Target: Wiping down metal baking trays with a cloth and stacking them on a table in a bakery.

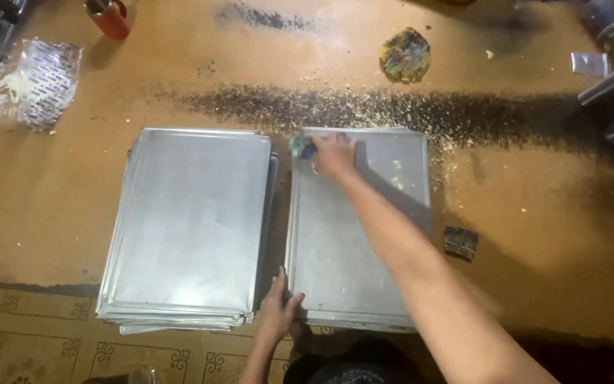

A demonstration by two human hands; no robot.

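Wiping tray: the right hand (334, 155) is clenched round a small blue-green cloth (303, 147) pressed to the upper left corner of the right metal tray (364, 263), centre of the frame.
Bracing hand: the left hand (277, 311) lies released, fingers spread flat on that tray's lower left corner.
Handling: thin sheet metal, likely stiff, light and slick; best gripped at the raised rims.
Neighbour: 1 stack of trays (190, 227) just beside, at left.
Surface: brown floor (534, 213) strewn with crumbs.
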